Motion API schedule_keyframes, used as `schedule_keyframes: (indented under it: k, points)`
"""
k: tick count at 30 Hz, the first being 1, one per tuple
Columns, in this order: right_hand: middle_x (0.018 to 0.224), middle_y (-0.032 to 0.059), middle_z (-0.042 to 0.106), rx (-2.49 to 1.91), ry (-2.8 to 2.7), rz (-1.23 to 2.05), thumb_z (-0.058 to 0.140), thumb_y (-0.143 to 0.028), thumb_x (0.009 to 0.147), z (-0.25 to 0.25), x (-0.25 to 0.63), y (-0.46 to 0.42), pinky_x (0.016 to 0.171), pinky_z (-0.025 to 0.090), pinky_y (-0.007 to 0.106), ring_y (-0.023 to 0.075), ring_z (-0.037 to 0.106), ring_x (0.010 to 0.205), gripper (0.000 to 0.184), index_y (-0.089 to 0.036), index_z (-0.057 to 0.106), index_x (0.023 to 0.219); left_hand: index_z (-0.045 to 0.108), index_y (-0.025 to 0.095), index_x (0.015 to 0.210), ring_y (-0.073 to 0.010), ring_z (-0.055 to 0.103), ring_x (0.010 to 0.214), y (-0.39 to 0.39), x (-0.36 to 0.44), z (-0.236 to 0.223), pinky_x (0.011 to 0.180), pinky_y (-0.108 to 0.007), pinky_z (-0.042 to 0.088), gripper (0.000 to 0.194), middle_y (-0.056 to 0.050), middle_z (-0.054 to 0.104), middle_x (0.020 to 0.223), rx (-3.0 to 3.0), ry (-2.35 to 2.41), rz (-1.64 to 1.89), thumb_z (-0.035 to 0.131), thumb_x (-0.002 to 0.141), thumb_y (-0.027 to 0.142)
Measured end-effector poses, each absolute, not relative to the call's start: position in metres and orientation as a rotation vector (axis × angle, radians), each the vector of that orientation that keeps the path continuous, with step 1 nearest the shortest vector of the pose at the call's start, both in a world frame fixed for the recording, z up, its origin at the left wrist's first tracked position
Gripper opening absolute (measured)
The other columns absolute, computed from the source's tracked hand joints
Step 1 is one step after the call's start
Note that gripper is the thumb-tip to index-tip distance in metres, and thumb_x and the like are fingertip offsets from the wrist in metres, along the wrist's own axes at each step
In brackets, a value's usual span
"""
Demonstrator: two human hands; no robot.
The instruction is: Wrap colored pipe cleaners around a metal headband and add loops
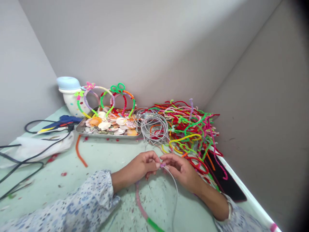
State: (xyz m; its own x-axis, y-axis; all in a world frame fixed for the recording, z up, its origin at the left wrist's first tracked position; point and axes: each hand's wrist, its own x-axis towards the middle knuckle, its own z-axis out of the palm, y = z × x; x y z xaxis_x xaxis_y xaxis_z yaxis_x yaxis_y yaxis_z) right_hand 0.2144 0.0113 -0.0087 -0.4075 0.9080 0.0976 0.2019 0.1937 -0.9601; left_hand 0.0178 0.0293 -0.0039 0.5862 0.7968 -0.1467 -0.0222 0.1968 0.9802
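Note:
My left hand pinches a thin headband near the middle of the table. The headband is a loop, wrapped in pink and green fuzzy pipe cleaner on its left side. Its right side shows bare pale grey wire. A small purple bit of pipe cleaner shows between the fingertips of both hands. My right hand is closed in a pinch at this purple bit, right beside the left. Part of the wrapped band is hidden behind my left hand.
Behind my hands lie a coil of grey wire and a tangled heap of coloured pipe cleaners. A metal tray holds shells, with finished headbands standing in it. Cables, a white bottle and a black flat object flank them.

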Motion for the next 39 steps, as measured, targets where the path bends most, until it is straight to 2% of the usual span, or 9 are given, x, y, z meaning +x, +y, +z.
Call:
schedule_keyframes:
  k: [7,15,19,22,24,26,29,32,39]
  points:
    - [0.077,-0.0005,0.063,-1.064,-1.615,1.286,0.062,-0.027,0.083,-0.011,0.218,0.011,0.066,0.047,0.026,0.0137,0.06,0.069,0.017,-0.021,0.062,0.099,0.054,0.016,0.075,-0.0045,0.028,0.041,0.028,0.018,0.0,0.039,-0.018,0.02,0.028,0.007,0.04,0.052,1.261,0.814,0.617,0.058,0.08,0.043]
    - [0.084,0.0025,0.063,-1.11,-1.62,1.178,0.061,-0.03,0.084,-0.008,0.216,0.01,0.069,0.047,0.028,0.0169,0.06,0.076,0.015,-0.021,0.062,0.096,0.065,0.015,0.078,-0.005,0.023,0.036,0.028,0.015,0.005,0.036,-0.021,0.014,0.028,0.009,0.033,0.042,1.279,0.876,0.576,0.061,0.077,0.043]
    - [0.094,0.0052,0.059,-1.081,-1.56,0.701,0.054,-0.027,0.088,0.001,0.219,0.01,0.079,0.045,0.033,0.0202,0.057,0.09,0.012,-0.021,0.063,0.094,0.061,0.015,0.073,-0.0043,0.025,0.037,0.03,0.017,0.004,0.037,-0.019,0.018,0.02,0.009,0.036,0.044,1.12,0.85,0.673,0.063,0.076,0.034]
    - [0.09,0.0045,0.056,-0.993,-1.527,0.343,0.05,-0.022,0.089,0.007,0.221,0.003,0.079,0.042,0.034,0.0199,0.054,0.088,0.011,-0.021,0.061,0.089,0.057,0.015,0.07,-0.0038,0.029,0.039,0.033,0.018,0.0,0.038,-0.017,0.021,0.015,0.007,0.042,0.049,0.988,0.834,0.801,0.063,0.075,0.028]
    - [0.089,0.0044,0.055,-0.906,-1.62,0.271,0.049,-0.018,0.088,0.008,0.22,-0.005,0.078,0.042,0.035,0.0198,0.054,0.086,0.012,-0.021,0.06,0.091,0.055,0.015,0.071,-0.0037,0.031,0.04,0.034,0.019,-0.001,0.038,-0.017,0.023,0.013,0.007,0.043,0.052,0.916,0.817,0.872,0.061,0.075,0.025]
    - [0.086,0.0041,0.056,-0.834,-1.76,0.288,0.049,-0.016,0.087,0.006,0.216,-0.013,0.076,0.041,0.035,0.02,0.054,0.084,0.013,-0.021,0.058,0.094,0.054,0.015,0.07,-0.0036,0.031,0.041,0.035,0.019,-0.002,0.038,-0.016,0.024,0.012,0.006,0.042,0.052,0.86,0.803,0.91,0.059,0.076,0.024]
    - [0.08,0.0021,0.054,-0.915,-1.77,0.432,0.047,-0.017,0.089,0.0,0.207,-0.017,0.072,0.04,0.032,0.0176,0.052,0.077,0.011,-0.021,0.056,0.086,0.053,0.015,0.07,-0.0036,0.031,0.041,0.034,0.018,-0.001,0.038,-0.016,0.025,0.01,0.006,0.042,0.052,0.841,0.789,0.925,0.058,0.076,0.022]
    - [0.074,0.0001,0.051,-1.091,-1.637,0.611,0.045,-0.025,0.092,-0.004,0.201,-0.012,0.068,0.039,0.029,0.0156,0.049,0.072,0.018,-0.02,0.054,0.078,0.052,0.016,0.071,-0.0038,0.03,0.04,0.034,0.018,-0.001,0.038,-0.016,0.025,0.008,0.007,0.041,0.051,0.864,0.774,0.934,0.057,0.076,0.02]
    - [0.062,-0.0037,0.045,-1.302,-1.444,1.003,0.052,-0.039,0.089,-0.002,0.2,-0.001,0.054,0.033,0.023,0.012,0.041,0.058,0.025,-0.018,0.06,0.078,0.053,0.016,0.071,-0.0039,0.029,0.04,0.031,0.019,-0.008,0.038,-0.016,0.022,0.009,0.007,0.041,0.05,0.947,0.793,0.936,0.057,0.077,0.022]
